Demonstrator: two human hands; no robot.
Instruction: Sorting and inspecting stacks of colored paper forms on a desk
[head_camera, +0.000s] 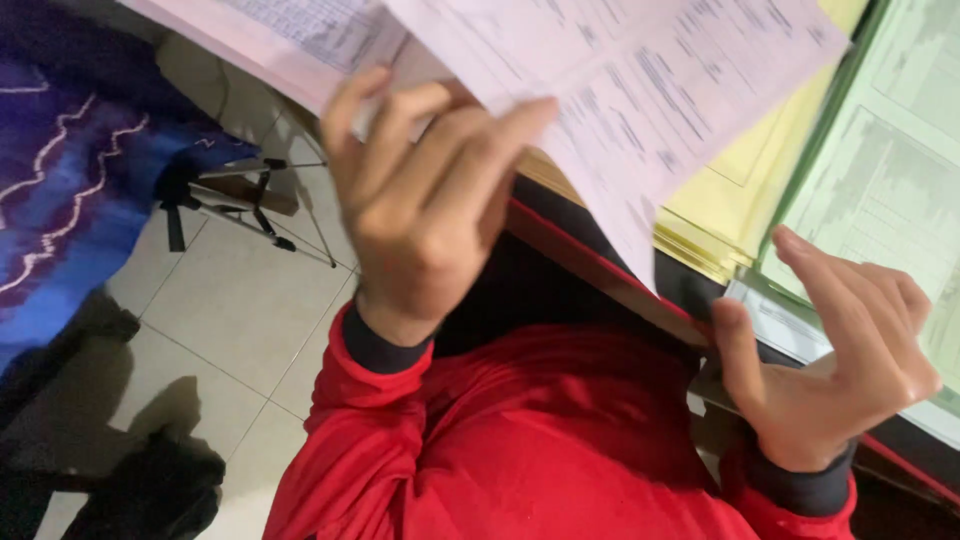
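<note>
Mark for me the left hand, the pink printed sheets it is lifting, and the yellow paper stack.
left hand (425, 215), head view, on the back of the hand.
pink printed sheets (640, 90), head view, on the middle of the raised top sheet.
yellow paper stack (735, 195), head view, on its bare top face.

We have one view only, from the head-worn camera. It looks steeply down and is tilted, at close range over our red sleeves (520, 440). The worktop (600, 275) edge runs diagonally; the tiled floor (230, 320) fills the lower left.
</note>
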